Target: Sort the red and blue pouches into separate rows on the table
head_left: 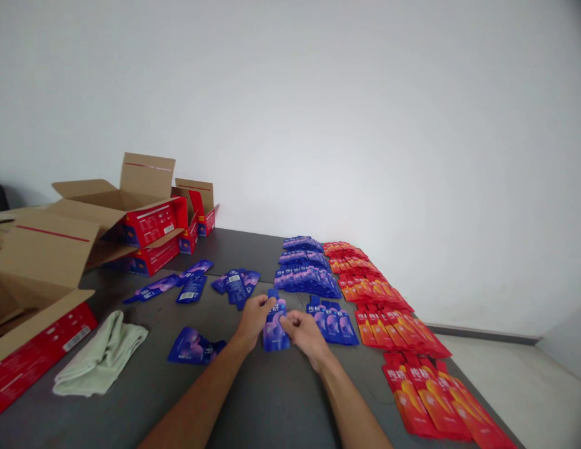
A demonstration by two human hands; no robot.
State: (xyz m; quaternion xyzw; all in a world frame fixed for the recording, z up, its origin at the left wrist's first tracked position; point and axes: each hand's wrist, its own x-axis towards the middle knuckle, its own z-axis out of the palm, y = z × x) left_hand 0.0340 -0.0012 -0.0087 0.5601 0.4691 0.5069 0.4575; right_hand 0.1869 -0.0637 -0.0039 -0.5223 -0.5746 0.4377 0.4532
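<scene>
Between my two hands is a blue-purple pouch (274, 333), its printed front facing me and its narrow spout end pointing away. My left hand (256, 316) pinches its upper left edge, and my right hand (303, 332) grips its right edge lower down. Just right of it lies a short overlapping row of blue pouches (334, 324). Beyond that row, more blue pouches (304, 279) are stacked in several overlapping rows. Loose blue pouches (236, 287) lie scattered left of my hands, and another loose pouch (191, 346) is near my left forearm.
Rows of red-orange pouches (379, 290) run along the table's right edge. Open red cardboard boxes (154, 224) stand at the back left, with another open box (42, 337) nearer. A folded pale green cloth (100, 358) lies on the dark table (266, 405). Behind is a white wall.
</scene>
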